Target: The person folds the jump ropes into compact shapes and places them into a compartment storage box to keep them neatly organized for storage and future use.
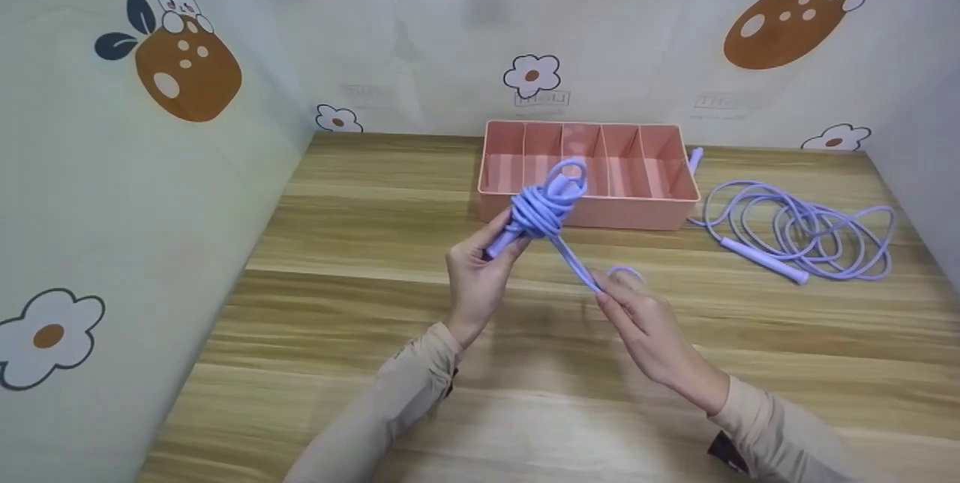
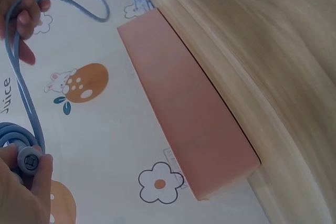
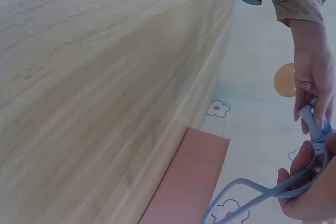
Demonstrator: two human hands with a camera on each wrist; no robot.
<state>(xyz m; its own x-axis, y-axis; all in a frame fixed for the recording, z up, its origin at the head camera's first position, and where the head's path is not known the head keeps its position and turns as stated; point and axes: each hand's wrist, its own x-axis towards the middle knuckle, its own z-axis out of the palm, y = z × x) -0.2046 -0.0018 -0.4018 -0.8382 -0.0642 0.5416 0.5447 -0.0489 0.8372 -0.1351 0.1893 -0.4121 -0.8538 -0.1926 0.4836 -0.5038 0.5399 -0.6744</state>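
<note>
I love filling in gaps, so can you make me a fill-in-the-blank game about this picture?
1. The pink box is split into ____ compartments.
2. Of the left hand and the right hand, the one gripping the wound rope bundle is the ____ hand.
3. The hand pinching the strand that leads off the bundle is the ____ one.
4. In the head view, the loose jump rope lies on the ____ side of the box.

Missing words: five; left; right; right
</note>
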